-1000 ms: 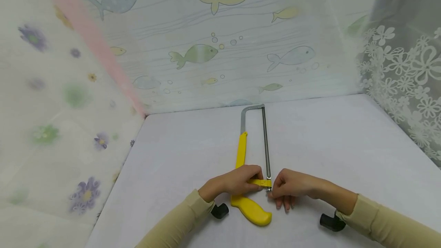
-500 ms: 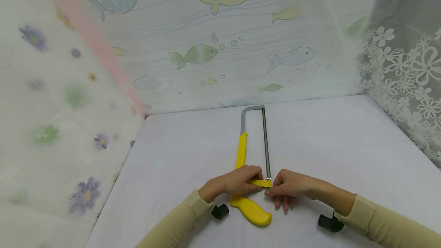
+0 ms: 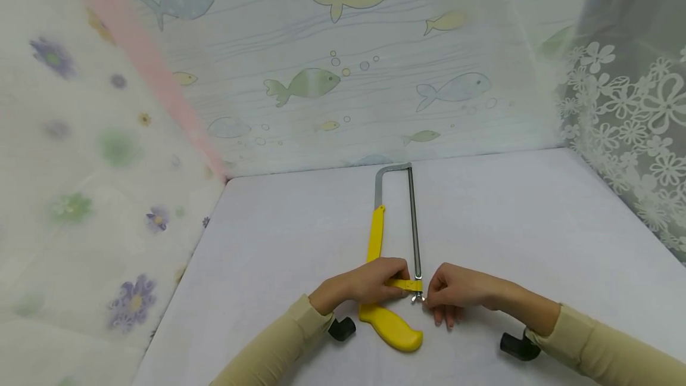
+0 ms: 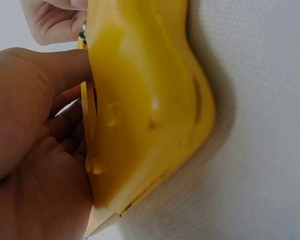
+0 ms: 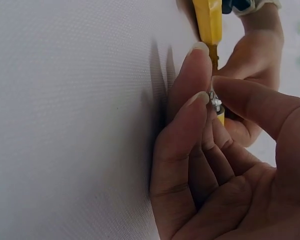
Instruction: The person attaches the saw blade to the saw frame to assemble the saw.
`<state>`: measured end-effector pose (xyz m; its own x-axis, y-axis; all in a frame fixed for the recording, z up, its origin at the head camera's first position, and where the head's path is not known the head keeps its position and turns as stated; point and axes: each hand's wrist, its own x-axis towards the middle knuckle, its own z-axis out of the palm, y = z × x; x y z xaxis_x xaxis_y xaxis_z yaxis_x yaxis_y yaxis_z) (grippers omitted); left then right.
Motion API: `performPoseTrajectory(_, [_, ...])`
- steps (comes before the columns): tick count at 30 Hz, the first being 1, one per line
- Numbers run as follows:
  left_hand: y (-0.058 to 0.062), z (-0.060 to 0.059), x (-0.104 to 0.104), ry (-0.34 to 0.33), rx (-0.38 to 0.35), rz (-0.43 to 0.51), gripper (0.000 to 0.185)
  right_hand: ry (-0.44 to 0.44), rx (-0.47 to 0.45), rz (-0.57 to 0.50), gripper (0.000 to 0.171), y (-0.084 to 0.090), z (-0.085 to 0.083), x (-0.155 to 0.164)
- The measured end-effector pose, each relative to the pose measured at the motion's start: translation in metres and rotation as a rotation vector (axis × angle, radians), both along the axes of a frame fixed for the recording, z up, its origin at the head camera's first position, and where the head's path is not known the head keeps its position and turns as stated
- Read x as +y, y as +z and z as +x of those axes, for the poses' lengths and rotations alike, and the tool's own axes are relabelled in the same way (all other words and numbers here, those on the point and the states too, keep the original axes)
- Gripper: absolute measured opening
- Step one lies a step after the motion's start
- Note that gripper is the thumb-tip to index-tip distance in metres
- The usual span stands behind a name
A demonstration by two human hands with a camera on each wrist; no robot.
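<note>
Your left hand [image 3: 364, 283] grips saw [image 3: 382, 290] frame; right hand [image 3: 455, 293] pinches wingnut [image 3: 417, 298]. Rigid, light; blade [image 3: 413, 225] sharp, hold handle.

white table [image 3: 536, 237], fish-print curtain [image 3: 343, 58] behind, floral lace curtain [image 3: 638, 112] right.

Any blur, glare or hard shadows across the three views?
Head view: even light, curtains soft at edges, hacksaw sharp. Left wrist view: handle fills frame, small glare spot, left hand soft. Right wrist view: right hand casts finger shadows on table; wing nut blurred.
</note>
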<state>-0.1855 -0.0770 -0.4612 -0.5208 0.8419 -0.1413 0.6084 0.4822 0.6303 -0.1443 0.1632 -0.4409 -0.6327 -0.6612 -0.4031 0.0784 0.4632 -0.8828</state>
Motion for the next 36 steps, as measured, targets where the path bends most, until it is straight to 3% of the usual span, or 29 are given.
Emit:
performPoseTrajectory(18, [-0.0029,-0.0013,-0.0009,-0.013,0.001,0.02,0.01,0.029,-0.025,-0.031,0.028,-0.0023,0.0023,-0.0028])
performPoseTrajectory(27, [-0.0003,-0.001,-0.0006,-0.004,-0.025,0.016,0.01,-0.014,-0.053,0.0,0.042,-0.0047,0.0012,-0.0071])
performPoseTrajectory(36, [-0.0008,-0.0006,-0.0003,-0.005,-0.024,0.004,0.009,-0.031,-0.047,-0.001,0.038,-0.0046,0.0025,-0.0064])
